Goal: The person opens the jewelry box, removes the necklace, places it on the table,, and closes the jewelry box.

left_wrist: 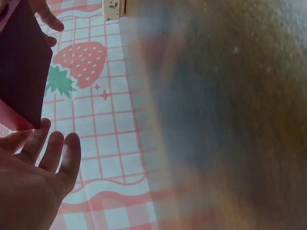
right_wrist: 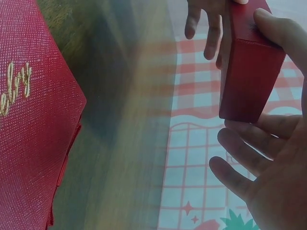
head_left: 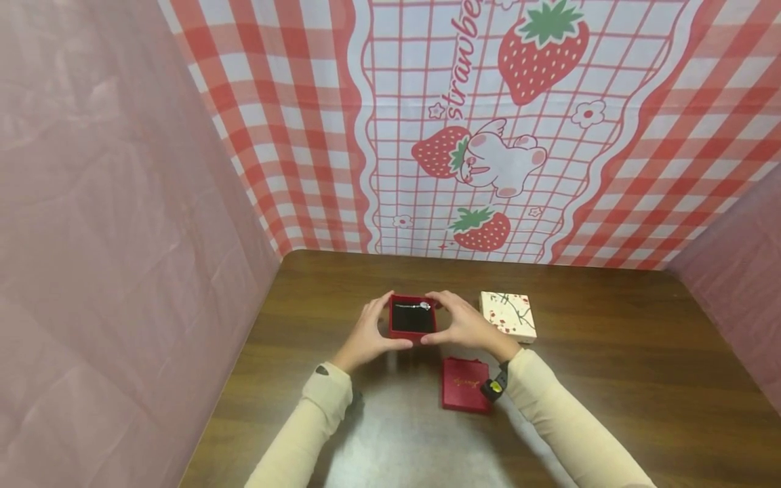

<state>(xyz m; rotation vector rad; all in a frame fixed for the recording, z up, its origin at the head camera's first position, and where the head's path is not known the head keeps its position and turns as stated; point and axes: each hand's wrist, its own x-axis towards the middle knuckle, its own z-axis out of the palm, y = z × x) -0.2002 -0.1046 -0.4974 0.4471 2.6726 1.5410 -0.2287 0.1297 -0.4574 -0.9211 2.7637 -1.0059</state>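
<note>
Both hands hold up an uncovered red jewelry box (head_left: 405, 335), its inside lined in black. Across the lining, near the far edge, lies a thin silver chain with a sparkling round piece (head_left: 424, 306). My left hand (head_left: 366, 339) grips the box's left side, thumb in front and fingertips at the far corner. The right hand (head_left: 466, 325) grips the right side the same way. In the left wrist view the dark underside of the box (left_wrist: 21, 62) shows, raised off the table. A red lid with gold lettering (head_left: 465, 386) lies on the table beneath my right wrist.
A cream box with a red blossom and branch pattern (head_left: 508, 315) sits on the wooden table (head_left: 610, 379), just beyond the right hand. A strawberry-print cloth (head_left: 482, 190) hangs at the back, and pink cloth (head_left: 122, 237) walls both sides.
</note>
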